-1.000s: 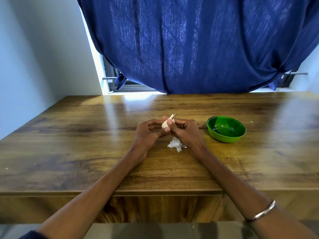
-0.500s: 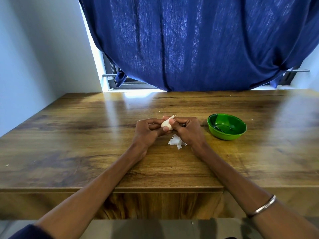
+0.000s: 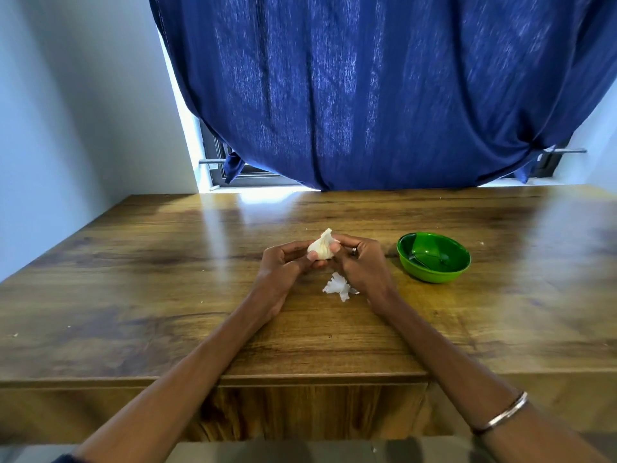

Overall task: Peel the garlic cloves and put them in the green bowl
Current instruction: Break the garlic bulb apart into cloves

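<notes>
We pinch the garlic (image 3: 320, 249) between left hand (image 3: 283, 265) and right hand (image 3: 362, 265); bowl (image 3: 433, 256) at three o'clock. Brittle skin may tear short, or a clove may slip out.

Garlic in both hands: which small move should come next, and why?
Probably strip more skin. The garlic, held by the left hand and right hand, looks papery; only some peel lies on the table.

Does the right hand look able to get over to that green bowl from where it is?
Probably yes. The green bowl sits just to the right of the right hand, with only bare table between them. That hand is busy, though: with the left hand it holds the garlic.
</notes>
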{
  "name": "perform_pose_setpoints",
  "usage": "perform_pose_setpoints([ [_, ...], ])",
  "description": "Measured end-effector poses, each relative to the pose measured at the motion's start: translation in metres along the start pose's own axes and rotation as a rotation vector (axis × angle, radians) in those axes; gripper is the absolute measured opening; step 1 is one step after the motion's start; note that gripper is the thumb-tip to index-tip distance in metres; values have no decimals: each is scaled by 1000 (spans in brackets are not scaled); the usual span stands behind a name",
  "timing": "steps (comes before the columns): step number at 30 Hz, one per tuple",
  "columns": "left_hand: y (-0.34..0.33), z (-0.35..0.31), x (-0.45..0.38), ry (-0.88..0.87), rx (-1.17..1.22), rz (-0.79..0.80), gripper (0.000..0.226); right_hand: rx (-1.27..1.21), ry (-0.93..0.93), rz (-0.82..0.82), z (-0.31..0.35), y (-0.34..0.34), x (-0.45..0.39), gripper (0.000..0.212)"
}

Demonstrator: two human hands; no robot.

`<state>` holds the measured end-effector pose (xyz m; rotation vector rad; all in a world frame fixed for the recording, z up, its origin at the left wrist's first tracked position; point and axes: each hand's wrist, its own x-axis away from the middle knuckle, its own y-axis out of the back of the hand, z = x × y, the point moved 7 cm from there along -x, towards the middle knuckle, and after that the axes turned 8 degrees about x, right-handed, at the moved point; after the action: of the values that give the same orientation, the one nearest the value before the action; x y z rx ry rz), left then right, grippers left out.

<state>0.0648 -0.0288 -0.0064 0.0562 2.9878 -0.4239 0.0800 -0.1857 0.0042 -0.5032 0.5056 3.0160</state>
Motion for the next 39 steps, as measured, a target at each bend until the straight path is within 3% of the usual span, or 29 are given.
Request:
perform_pose_setpoints([
  [7, -2, -2, 0, 17, -16, 18, 43, 62, 35, 67, 9, -5, 4, 25],
  [15, 0, -4, 0, -35, -103, -34, 25, 12, 41, 87, 9, -4, 4, 22],
  [25, -4, -3, 0, -53, -153, 11, 24, 57, 108, -62, 12, 6, 5, 13],
  [32, -4, -2, 0, -41, -148, 20, 25, -40, 20, -46, 10, 8, 7, 7],
  [35, -3, -1, 0, -20, -122, 37, 23, -93, -1, -51, 9, 9, 9, 14],
  [39, 0, 1, -3, -12, -77, 7, 28, 76, 9, -63, 7, 7, 7, 28],
])
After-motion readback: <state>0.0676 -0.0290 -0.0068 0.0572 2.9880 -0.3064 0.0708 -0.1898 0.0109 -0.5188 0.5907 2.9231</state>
